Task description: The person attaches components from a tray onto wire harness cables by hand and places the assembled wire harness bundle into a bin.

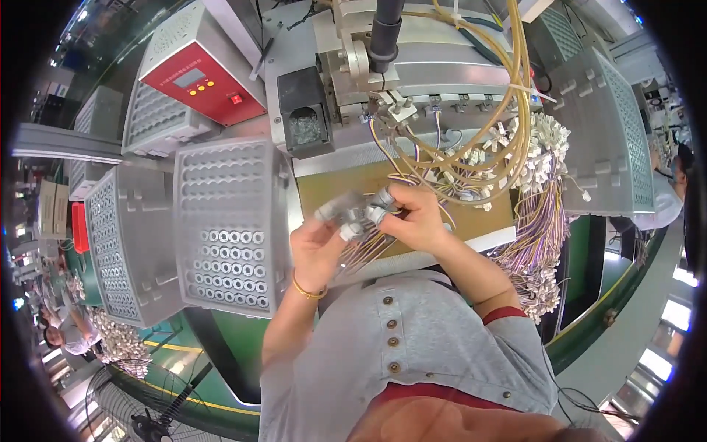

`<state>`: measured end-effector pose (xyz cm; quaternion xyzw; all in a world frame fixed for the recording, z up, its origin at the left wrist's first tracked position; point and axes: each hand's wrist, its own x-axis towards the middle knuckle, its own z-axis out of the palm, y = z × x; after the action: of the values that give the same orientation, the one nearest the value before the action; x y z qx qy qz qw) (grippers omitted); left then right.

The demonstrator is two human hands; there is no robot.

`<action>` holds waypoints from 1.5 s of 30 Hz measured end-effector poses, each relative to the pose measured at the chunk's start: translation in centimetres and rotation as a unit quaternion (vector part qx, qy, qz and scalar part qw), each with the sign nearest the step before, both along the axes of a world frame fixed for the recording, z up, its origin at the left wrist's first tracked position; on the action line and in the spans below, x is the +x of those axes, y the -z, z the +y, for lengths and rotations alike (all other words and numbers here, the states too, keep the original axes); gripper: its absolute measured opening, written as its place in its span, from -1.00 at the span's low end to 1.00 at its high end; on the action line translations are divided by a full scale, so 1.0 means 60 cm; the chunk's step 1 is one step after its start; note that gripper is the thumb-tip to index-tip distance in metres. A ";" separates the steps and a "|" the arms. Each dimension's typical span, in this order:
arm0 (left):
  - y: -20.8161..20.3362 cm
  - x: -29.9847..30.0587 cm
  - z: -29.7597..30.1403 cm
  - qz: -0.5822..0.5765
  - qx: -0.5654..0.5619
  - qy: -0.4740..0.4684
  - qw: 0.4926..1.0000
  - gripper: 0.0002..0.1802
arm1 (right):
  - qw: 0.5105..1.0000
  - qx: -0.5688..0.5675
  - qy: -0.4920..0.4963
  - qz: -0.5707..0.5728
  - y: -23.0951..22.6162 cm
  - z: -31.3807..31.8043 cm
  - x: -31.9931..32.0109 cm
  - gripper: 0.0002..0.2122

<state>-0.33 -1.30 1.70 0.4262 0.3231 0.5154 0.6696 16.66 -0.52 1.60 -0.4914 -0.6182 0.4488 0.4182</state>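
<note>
My left hand (314,254) and my right hand (417,219) meet over the brown work surface (317,189), fingertips wrapped in whitish covers. Both are closed in a pinch. Between them is a small greyish part (355,215), smeared by motion, whose kind I cannot make out. Thin purple, yellow and white wires (366,254) run below the fingers; whether they join the part is hidden. Just beyond my hands stands a metal fixture (398,110) with small clamps, and a few wires with connectors hang from it.
Left of my hands stands a grey tray (224,166) with rows of round metal parts. A red-fronted control box (206,85) and a black bin of small clear pieces (305,129) are behind. Yellowish tubes (521,88) loop at right, near bundled wires with white connectors (541,158).
</note>
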 end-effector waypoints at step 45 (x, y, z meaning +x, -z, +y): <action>0.001 0.034 0.010 -0.031 -0.109 -0.011 0.994 -0.82 | 0.999 -0.010 -0.021 0.041 -0.043 -0.002 0.008 -0.93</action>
<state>1.73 -0.71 1.62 0.3315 0.3611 0.4971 0.7159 17.12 -0.62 4.17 -0.4636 -0.6062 0.4834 0.4288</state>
